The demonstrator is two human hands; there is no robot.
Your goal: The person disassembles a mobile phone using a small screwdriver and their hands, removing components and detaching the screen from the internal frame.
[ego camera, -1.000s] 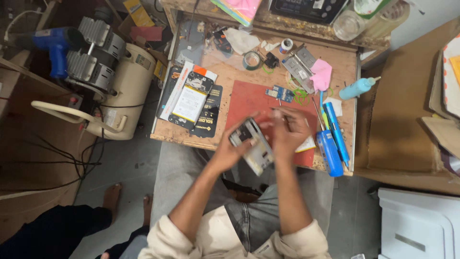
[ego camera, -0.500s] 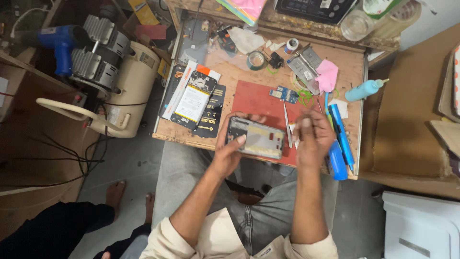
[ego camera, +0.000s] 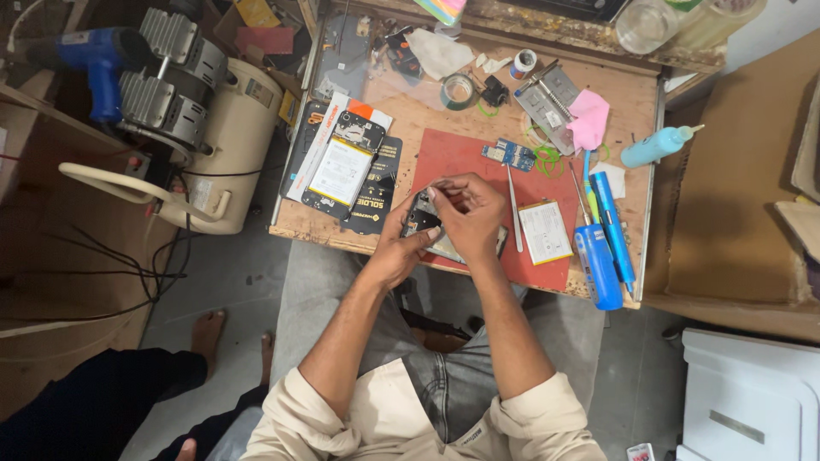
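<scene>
Red mat [ego camera: 465, 154] at frame centre, over which an opened phone [ego camera: 424, 224] is clamped by left hand [ego camera: 400, 248] and right hand [ego camera: 468, 212].

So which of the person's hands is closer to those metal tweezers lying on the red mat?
Right. The right hand works on the opened phone just beside the tweezers, apart from them. The left hand holds the phone from the far side.

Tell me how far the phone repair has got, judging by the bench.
Done: the phone is open, and its battery and a small blue circuit board lie out on the red mat. In hand: the left hand steadies the phone while the right hand works on its inside. Left: those parts are not back in; tweezers lie unused.
</scene>
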